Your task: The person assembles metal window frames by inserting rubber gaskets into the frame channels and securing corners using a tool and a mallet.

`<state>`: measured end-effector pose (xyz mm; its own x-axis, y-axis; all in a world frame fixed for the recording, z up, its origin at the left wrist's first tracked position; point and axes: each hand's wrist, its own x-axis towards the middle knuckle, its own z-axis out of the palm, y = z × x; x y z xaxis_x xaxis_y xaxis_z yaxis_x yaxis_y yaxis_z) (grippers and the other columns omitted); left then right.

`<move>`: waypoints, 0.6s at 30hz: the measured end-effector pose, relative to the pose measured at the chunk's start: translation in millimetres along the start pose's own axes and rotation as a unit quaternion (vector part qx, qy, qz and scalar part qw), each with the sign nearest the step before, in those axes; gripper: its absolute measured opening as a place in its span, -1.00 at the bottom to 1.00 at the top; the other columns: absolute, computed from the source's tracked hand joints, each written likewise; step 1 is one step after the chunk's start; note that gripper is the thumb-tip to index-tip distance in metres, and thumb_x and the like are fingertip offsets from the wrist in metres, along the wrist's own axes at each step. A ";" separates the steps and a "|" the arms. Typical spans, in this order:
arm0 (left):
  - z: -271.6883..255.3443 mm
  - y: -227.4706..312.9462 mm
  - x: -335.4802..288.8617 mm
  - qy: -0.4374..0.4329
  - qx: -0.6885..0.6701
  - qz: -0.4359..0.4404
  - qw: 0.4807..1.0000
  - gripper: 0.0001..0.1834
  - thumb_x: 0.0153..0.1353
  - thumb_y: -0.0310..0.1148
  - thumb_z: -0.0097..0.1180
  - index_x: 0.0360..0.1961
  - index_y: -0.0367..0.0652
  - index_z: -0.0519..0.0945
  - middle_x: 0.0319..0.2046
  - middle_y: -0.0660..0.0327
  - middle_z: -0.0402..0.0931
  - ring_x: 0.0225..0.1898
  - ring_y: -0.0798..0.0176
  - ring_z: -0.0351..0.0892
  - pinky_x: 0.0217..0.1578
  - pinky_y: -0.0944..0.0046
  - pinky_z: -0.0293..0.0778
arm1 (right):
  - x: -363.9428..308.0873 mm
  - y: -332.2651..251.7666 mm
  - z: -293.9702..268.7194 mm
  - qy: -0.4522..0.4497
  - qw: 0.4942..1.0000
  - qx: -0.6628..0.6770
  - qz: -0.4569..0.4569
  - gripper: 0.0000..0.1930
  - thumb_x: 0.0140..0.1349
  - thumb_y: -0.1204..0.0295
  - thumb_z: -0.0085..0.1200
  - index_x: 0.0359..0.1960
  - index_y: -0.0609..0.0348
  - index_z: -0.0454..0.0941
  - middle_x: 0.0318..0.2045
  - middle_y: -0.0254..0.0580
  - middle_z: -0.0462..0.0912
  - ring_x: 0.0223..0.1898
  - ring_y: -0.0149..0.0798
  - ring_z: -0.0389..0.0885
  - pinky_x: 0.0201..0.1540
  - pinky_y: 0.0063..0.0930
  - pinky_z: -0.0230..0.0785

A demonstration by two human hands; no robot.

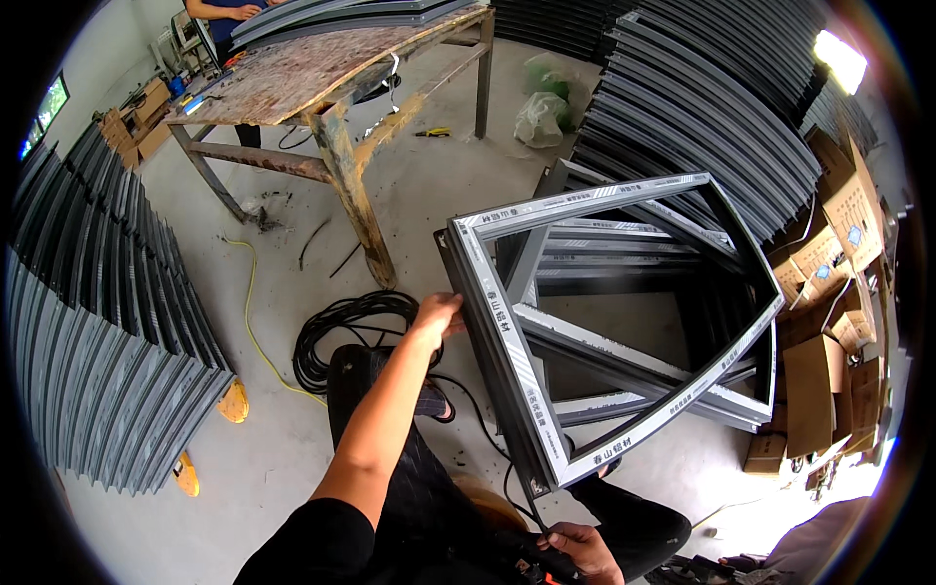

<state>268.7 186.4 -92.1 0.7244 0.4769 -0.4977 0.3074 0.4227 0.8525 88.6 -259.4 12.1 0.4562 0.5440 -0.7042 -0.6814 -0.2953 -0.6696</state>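
Note:
A grey metal window frame (495,310), with white protective film on its faces, lies tilted on top of more grey frames (604,336) in front of me. My left hand (439,318) is closed at its left edge, the fingertips against the frame's outer side. Just below the near corner, my right hand (582,549) pinches a thin black strip (535,511) that runs up to that corner. Where the strip ends is hidden by the hand. By my lap, a black and red object (552,577) shows partly; its kind is unclear.
A worn workbench (292,73) stands ahead, with another person (230,14) behind it. Stacked dark profiles (127,390) rise at left, more profiles (697,117) at far right. Coiled black cable (317,341) and a yellow cord (255,331) lie on the floor; cardboard boxes (817,385) are at right.

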 end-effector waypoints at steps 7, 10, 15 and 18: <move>2.9 -12.6 -10.8 0.016 0.046 0.016 0.999 -0.66 0.38 -0.24 0.01 -0.08 -0.36 0.54 -0.42 0.14 0.60 -0.46 0.26 0.62 -0.44 0.25 0.62 | 1.4 8.3 5.2 -0.013 0.999 0.019 -0.047 -0.79 0.32 0.43 0.10 -0.22 0.39 0.62 -0.32 -0.18 0.68 -0.22 -0.36 0.60 -0.07 -0.53 0.39; 3.5 -19.8 -37.2 0.009 0.055 0.014 0.998 -0.65 0.38 -0.23 0.02 -0.11 -0.38 0.55 -0.40 0.10 0.62 -0.50 0.25 0.61 -0.45 0.25 0.61 | -1.7 5.5 5.9 0.009 0.999 -0.001 -0.039 -0.80 0.32 0.44 0.09 -0.22 0.38 0.63 -0.33 -0.20 0.68 -0.23 -0.38 0.61 -0.11 -0.56 0.38; 4.2 -17.7 -36.9 -0.018 0.056 0.006 0.998 -0.68 0.38 -0.25 0.01 -0.18 -0.36 0.57 -0.39 0.11 0.62 -0.46 0.25 0.63 -0.48 0.28 0.61 | 2.0 6.3 9.4 0.013 0.998 -0.014 -0.060 -0.82 0.31 0.46 0.09 -0.23 0.37 0.63 -0.35 -0.21 0.68 -0.26 -0.39 0.61 -0.13 -0.56 0.38; 2.0 -36.9 -54.3 -0.051 0.018 -0.024 0.998 -0.68 0.38 -0.23 0.01 -0.20 -0.34 0.57 -0.39 0.12 0.62 -0.45 0.26 0.64 -0.45 0.28 0.63 | 10.4 20.0 1.3 -0.016 0.996 0.008 -0.092 -0.78 0.36 0.43 0.05 -0.25 0.40 0.63 -0.35 -0.23 0.67 -0.25 -0.45 0.56 -0.09 -0.57 0.37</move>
<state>219.2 143.4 -96.3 0.7674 0.3748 -0.5202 0.3638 0.4136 0.8346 79.1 -258.6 -8.3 0.5562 0.6130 -0.5611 -0.5967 -0.1753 -0.7831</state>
